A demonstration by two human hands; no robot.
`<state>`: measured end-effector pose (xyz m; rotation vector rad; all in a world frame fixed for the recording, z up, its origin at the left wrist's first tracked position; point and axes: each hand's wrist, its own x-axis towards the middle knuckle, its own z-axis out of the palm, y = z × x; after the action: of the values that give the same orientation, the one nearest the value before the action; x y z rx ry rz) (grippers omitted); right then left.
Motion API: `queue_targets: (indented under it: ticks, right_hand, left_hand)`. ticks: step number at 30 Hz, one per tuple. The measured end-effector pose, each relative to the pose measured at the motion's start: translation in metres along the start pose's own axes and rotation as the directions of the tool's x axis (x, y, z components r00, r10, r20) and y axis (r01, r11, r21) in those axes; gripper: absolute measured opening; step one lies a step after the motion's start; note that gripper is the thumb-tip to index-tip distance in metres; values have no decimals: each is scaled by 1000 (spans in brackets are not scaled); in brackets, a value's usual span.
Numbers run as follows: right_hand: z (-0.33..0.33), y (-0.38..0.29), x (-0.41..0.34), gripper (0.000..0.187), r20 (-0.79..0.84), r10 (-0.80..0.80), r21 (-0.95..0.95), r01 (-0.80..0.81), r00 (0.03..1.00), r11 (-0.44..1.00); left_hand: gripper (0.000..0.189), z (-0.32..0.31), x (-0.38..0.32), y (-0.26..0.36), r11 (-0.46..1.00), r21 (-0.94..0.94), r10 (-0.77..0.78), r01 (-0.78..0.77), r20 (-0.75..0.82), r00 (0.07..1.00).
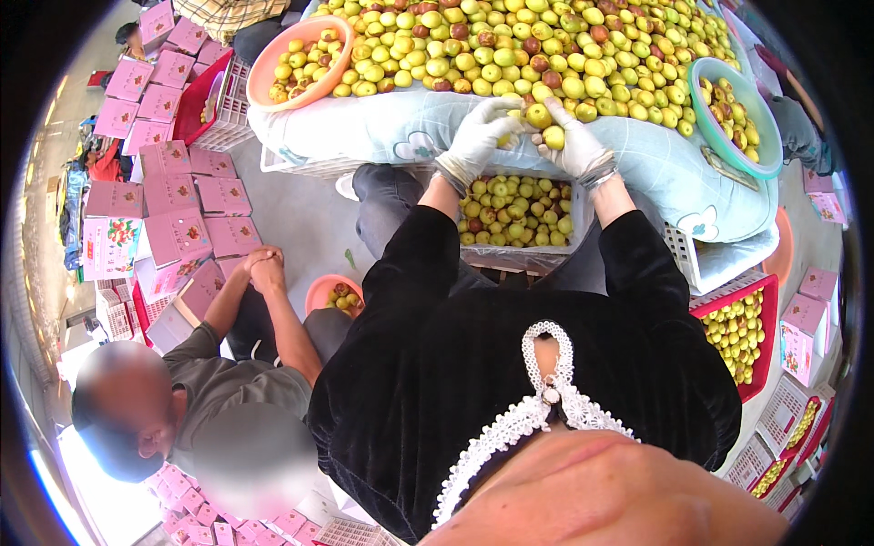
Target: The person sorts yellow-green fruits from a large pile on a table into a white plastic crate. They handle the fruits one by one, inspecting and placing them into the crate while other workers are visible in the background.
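My left hand [481,133], in a white glove, is at the near edge of a broad heap of yellow-green and brown jujubes [471,58]. Its fingers curl around a jujube [506,140], partly hidden by the glove. Beside it, my right hand [577,143], also gloved, holds a couple of jujubes [552,138] at its fingertips. Both hands are above a padded light-blue quilt edge [410,126] that borders the heap. Below them, between my knees, a lined white crate [580,218] holds many more jujubes [515,213].
An orange basin [258,78] and a green basin [773,147], both with jujubes, flank the heap. A red-rimmed crate [770,341] of jujubes stands at right. Stacked pink cartons [171,232] line the left. A person [239,368] sits close on my left with hands clasped.
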<state>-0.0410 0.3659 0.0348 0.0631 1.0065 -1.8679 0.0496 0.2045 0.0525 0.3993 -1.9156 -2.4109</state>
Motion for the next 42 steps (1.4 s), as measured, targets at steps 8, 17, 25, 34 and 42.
queue_targets:
  ticks: [8,17,25,34,42]
  right_hand:
    - [4,8,3,47,-73,-231,-323,196,970,926]
    - [0,0,-9,52,197,-156,463,48,968,885]
    - [3,-2,-7,44,206,-281,-35,294,937,955]
    - [3,-2,-8,29,-19,-311,-395,279,950,875]
    - [11,39,16,36,137,7,608,-89,991,789]
  left_hand:
    - [44,13,-1,3,998,51,21,-25,86,996]
    - [36,-3,-4,-7,772,-633,-34,58,51,998]
    - [36,-8,0,-10,562,-809,-186,173,80,979]
    - [37,-3,5,-11,544,-833,-180,105,7,984]
    - [25,30,9,-22,870,411,374,-271,-195,906]
